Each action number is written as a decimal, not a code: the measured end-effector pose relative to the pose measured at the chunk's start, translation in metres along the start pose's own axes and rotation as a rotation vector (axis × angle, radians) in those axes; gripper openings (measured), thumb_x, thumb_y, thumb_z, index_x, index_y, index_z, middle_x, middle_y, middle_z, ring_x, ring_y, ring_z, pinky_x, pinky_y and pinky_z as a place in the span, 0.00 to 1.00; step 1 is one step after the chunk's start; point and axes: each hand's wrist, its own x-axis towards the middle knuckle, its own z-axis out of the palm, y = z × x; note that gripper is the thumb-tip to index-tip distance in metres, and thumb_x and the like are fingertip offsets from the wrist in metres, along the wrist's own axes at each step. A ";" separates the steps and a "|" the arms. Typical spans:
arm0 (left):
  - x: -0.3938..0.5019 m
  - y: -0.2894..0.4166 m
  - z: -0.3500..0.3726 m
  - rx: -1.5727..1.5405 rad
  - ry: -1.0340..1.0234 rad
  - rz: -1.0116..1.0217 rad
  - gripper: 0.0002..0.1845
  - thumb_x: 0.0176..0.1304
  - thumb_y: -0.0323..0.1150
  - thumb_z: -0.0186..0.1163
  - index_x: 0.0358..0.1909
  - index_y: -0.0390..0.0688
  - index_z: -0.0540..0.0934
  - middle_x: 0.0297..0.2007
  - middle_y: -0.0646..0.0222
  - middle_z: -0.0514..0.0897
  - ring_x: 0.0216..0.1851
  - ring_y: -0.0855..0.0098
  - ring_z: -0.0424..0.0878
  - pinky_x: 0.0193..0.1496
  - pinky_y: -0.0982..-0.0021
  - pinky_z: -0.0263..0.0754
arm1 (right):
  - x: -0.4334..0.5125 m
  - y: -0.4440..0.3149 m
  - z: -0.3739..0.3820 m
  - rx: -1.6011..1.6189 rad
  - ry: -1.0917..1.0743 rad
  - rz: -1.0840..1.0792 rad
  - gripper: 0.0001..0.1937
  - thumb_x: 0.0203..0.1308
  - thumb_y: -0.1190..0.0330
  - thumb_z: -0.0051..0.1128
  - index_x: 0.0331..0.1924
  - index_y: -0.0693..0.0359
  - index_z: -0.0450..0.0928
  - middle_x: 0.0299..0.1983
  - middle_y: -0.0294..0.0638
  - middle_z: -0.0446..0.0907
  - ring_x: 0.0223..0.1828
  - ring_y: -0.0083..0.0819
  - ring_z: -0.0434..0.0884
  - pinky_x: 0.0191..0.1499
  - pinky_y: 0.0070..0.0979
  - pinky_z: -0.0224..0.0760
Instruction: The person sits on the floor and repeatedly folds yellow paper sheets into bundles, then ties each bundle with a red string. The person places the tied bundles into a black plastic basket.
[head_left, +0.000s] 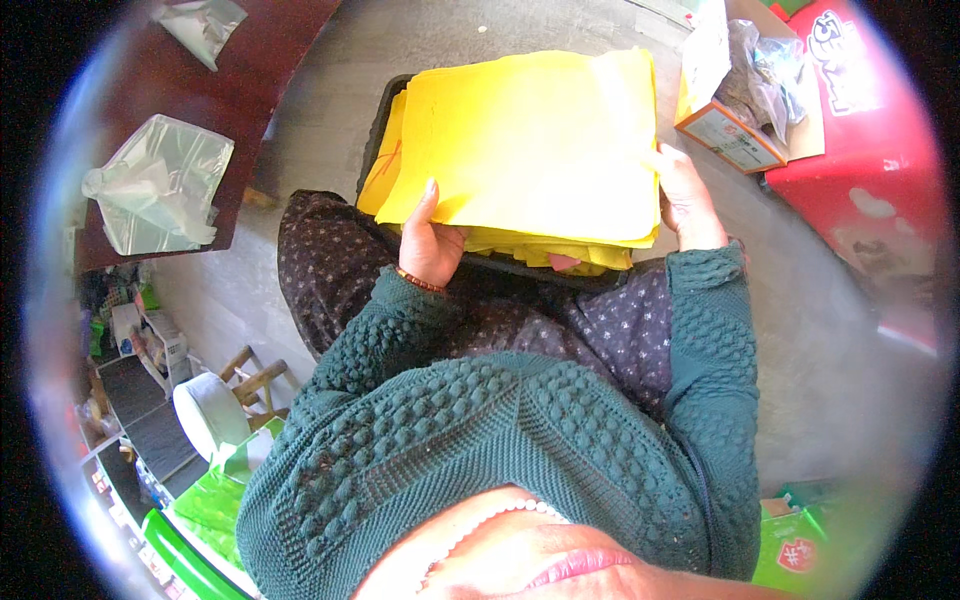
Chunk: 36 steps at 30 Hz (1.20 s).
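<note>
A stack of yellow sheets (525, 142) lies across a black plastic tray (381, 124) in front of my lap. My left hand (433, 244) grips the stack at its near left edge, thumb on top and fingers beneath. At the right edge, my right hand (684, 187) holds the same stack, its fingers partly hidden. More yellow sheets (384, 169) show under the stack at the left, with a thin red tie on them. A small pink piece (564, 262) pokes out among the yellow layers below the near edge.
To the left, a dark red table (247, 97) bears a clear plastic bag (169, 180) and another plastic piece (202, 26). An open cardboard box (731, 139) with plastic-wrapped things stands at the upper right beside a red surface (840, 180). A round stool (210, 416) is at the lower left.
</note>
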 end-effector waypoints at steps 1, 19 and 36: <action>0.003 0.001 -0.001 0.001 0.003 -0.032 0.21 0.69 0.42 0.54 0.58 0.41 0.70 0.56 0.67 0.77 0.57 0.64 0.75 0.61 0.61 0.69 | 0.002 0.003 -0.001 -0.001 0.021 0.002 0.20 0.58 0.72 0.56 0.52 0.76 0.73 0.45 0.48 0.81 0.43 0.33 0.82 0.48 0.28 0.75; 0.011 -0.009 -0.012 0.798 0.163 0.569 0.17 0.64 0.24 0.57 0.55 0.34 0.73 0.51 0.65 0.79 0.50 0.69 0.77 0.55 0.70 0.71 | 0.002 0.001 0.004 0.012 0.043 -0.021 0.19 0.55 0.75 0.58 0.51 0.76 0.73 0.44 0.48 0.81 0.40 0.32 0.83 0.44 0.27 0.77; -0.009 0.012 0.042 1.997 -0.731 0.622 0.38 0.49 0.45 0.68 0.64 0.47 0.69 0.69 0.52 0.57 0.72 0.51 0.51 0.67 0.45 0.50 | -0.005 -0.005 -0.001 -0.240 0.037 -0.161 0.20 0.56 0.74 0.56 0.54 0.73 0.72 0.46 0.45 0.80 0.42 0.28 0.81 0.46 0.24 0.76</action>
